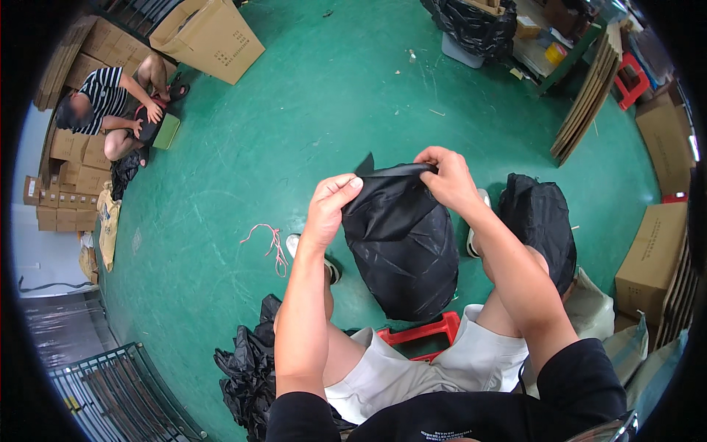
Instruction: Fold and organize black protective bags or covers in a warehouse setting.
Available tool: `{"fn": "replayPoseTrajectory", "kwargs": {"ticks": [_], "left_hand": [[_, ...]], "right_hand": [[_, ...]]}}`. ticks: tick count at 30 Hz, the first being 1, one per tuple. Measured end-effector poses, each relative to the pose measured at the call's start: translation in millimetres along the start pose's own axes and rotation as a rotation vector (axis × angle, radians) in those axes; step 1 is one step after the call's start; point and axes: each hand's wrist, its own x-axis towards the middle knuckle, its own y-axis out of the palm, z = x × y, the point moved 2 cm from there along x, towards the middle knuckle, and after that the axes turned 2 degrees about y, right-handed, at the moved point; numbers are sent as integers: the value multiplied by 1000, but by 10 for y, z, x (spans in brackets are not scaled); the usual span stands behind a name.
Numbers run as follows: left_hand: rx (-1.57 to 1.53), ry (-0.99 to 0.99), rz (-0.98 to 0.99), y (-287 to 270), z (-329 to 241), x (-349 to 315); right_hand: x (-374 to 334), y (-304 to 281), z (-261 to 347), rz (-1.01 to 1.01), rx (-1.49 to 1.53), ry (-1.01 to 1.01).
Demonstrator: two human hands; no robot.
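Observation:
Between my knees stands a bulging black fabric bag (403, 258), its loose upper edge held up in both hands. My left hand (333, 202) pinches the left end of that edge, thumb on top, and a pointed corner of cloth sticks up beside it. At the other end my right hand (448, 177) grips the edge with fingers curled over it. The cloth is stretched between the two hands. What fills the bag is hidden. A second full black bag (539, 225) stands to the right, beside my right leg.
A red plastic stool (423, 335) shows between my thighs. Black cloth (250, 368) is heaped at my left, and pink string (276, 247) lies on the green floor. A person (110, 107) sits far left near stacked cartons. Flattened cardboard (589, 92) leans at right.

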Motion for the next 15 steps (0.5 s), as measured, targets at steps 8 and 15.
{"fn": "replayPoseTrajectory", "kwargs": {"ticks": [8, 15], "left_hand": [[-749, -85, -66, 10, -106, -7], [-972, -34, 58, -203, -35, 44]], "right_hand": [[65, 24, -25, 107, 312, 134], [-109, -172, 64, 605, 1240, 324]]}}
